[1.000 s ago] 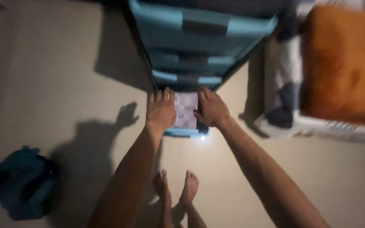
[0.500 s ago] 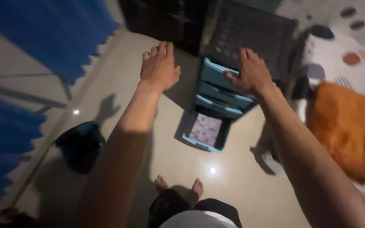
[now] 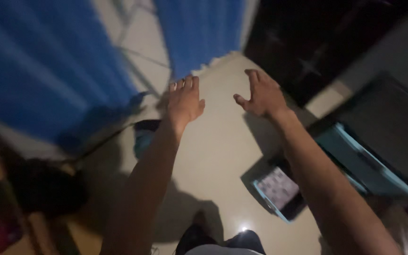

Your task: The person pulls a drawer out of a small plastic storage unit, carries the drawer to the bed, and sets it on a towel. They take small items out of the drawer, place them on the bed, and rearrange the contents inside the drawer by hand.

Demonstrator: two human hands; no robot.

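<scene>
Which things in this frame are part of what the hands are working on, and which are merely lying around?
In hand:
- left hand, raised, open, holding nothing
- right hand, raised, open, holding nothing
- pulled-out teal plastic drawer with patterned contents
- teal plastic drawer unit

Lying about:
- blue curtain
- dark bag on the beige floor
- dark cabinet

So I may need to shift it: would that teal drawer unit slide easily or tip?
The teal drawer unit looks like light plastic on smooth tile floor, so it probably slides. Its bottom drawer stands pulled out, so it may tip forward.
</scene>
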